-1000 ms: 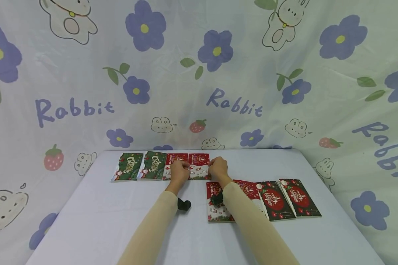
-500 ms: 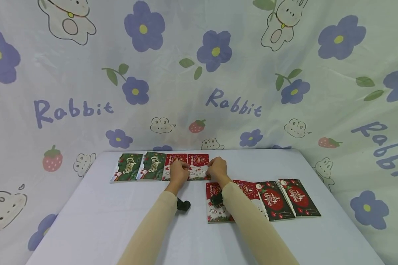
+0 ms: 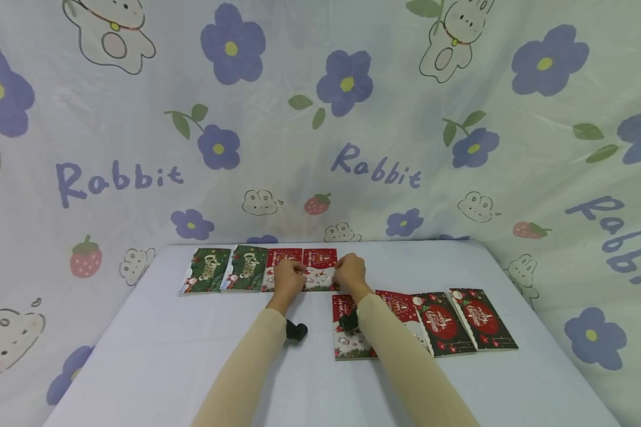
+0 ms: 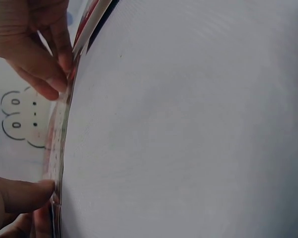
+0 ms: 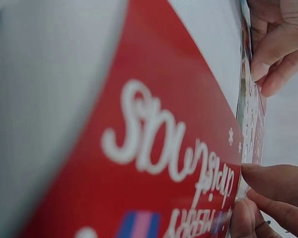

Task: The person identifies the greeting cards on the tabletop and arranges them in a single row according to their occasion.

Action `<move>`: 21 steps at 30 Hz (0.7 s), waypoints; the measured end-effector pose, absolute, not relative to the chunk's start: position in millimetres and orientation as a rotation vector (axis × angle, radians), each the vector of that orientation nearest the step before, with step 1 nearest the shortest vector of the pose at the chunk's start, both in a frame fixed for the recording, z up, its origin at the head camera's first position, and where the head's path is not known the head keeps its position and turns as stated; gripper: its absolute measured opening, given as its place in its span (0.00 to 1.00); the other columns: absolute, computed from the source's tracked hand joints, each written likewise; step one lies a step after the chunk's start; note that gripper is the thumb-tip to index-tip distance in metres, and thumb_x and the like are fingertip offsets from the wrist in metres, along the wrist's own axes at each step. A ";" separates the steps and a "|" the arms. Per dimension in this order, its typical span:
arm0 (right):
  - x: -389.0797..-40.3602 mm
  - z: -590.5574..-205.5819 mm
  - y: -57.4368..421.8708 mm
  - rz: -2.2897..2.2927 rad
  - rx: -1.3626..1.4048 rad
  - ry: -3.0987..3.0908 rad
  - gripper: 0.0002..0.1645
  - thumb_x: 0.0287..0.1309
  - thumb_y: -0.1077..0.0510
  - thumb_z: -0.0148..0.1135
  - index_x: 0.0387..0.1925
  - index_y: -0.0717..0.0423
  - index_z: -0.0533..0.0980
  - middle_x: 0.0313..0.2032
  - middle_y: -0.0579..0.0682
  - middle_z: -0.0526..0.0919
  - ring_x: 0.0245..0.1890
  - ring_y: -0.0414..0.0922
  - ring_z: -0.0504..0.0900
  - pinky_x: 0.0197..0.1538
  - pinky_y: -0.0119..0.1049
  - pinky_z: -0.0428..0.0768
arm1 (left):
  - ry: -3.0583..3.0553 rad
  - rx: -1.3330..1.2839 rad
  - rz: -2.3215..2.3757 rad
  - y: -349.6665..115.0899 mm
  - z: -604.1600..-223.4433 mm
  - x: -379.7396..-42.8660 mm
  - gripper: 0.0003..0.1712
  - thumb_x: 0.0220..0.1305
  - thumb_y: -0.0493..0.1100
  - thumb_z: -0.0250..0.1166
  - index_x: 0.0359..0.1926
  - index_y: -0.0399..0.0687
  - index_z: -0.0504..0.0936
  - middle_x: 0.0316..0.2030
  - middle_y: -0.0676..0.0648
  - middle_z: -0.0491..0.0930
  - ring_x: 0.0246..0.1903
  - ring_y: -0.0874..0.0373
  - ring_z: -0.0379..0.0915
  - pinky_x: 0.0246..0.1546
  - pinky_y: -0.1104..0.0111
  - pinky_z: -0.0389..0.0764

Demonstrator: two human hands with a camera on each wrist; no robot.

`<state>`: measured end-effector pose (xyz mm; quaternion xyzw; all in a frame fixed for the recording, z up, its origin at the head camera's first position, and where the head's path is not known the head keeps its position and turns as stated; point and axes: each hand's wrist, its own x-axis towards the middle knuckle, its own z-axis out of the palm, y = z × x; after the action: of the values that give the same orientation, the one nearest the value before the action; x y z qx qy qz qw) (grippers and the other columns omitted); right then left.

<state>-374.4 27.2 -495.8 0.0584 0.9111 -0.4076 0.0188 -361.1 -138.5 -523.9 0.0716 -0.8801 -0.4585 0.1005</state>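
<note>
Nearest, two front red booklets (image 3: 347, 347) and two dark booklets (image 3: 483, 320) look left to do; behind, two green booklets (image 3: 249, 267) and two back red booklets (image 3: 320, 270) sit side by side, seemingly half the work; the right hand (image 3: 351, 273), fingers curled, pinches the rightmost one's edge; the left hand (image 3: 288, 279) bends over the red pair's seam, pinching or merely pressing, I can't tell.

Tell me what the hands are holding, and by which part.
The rightmost red-and-white Christmas booklet in the back row, by its side edges: left hand at the left edge, right hand at the right.
</note>
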 end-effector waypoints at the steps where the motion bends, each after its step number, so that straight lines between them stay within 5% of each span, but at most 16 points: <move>1: -374.1 -495.7 26.8 -1.262 0.188 2.831 0.15 0.55 0.66 0.77 0.45 0.64 0.86 0.48 0.60 0.86 0.53 0.57 0.82 0.59 0.50 0.82 | -2.601 0.212 -1.357 -138.4 -523.5 -360.9 0.11 0.56 0.24 0.70 0.40 0.33 0.90 0.32 0.41 0.83 0.35 0.49 0.77 0.34 0.59 0.80; 21: -372.2 -492.6 34.9 -1.293 0.066 2.714 0.24 0.56 0.63 0.75 0.54 0.66 0.81 0.52 0.62 0.83 0.54 0.59 0.80 0.61 0.53 0.80 | -2.538 0.228 -1.329 -134.5 -522.4 -358.5 0.13 0.54 0.23 0.70 0.41 0.32 0.90 0.34 0.40 0.86 0.38 0.47 0.80 0.39 0.55 0.84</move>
<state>-372.2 34.9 -492.6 0.0221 0.9005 -0.4290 0.0673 -358.5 -134.5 -522.4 0.0788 -0.8752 -0.4584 0.1333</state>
